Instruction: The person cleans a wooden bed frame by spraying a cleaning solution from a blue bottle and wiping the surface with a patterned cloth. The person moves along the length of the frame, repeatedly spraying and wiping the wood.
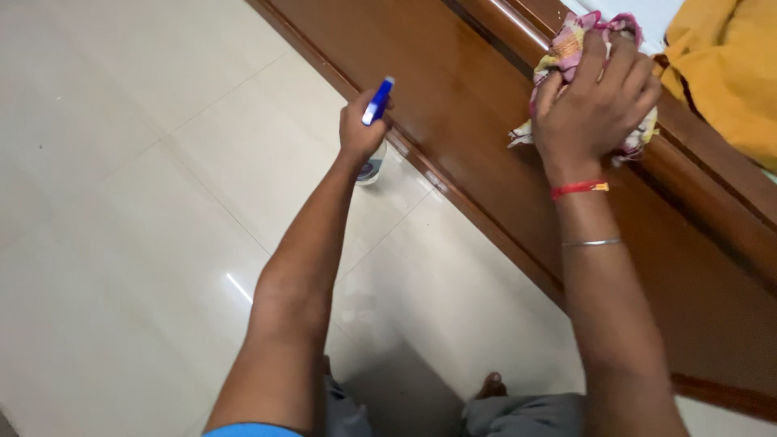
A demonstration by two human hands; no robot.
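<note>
**Cloth on the wooden frame, spray bottle held beside it**

The right hand (597, 101) lies flat over a crumpled cloth (566, 44), patterned in pink, yellow and white, and presses it against the upper ledge of a polished brown wooden frame (486, 146) that runs diagonally from the far left to the near right. The fingers are laid together over the cloth, not spread, with folds of fabric showing beyond the fingertips and at both sides of the palm. A red thread band (579, 188) and a thin metal bangle (592, 242) sit on that wrist.

To the left, the left hand (360, 129) is closed around a small spray bottle (377, 101); its blue nozzle head sticks up above the fingers, and the pale lower body shows just below the hand. The bottle is held over the tiled floor (121, 202), just beside the lower edge of the frame.

At the far right, a yellow fabric (724, 73) lies beyond the frame. The person's grey-clad legs and a bare toe show at the near edge.
</note>
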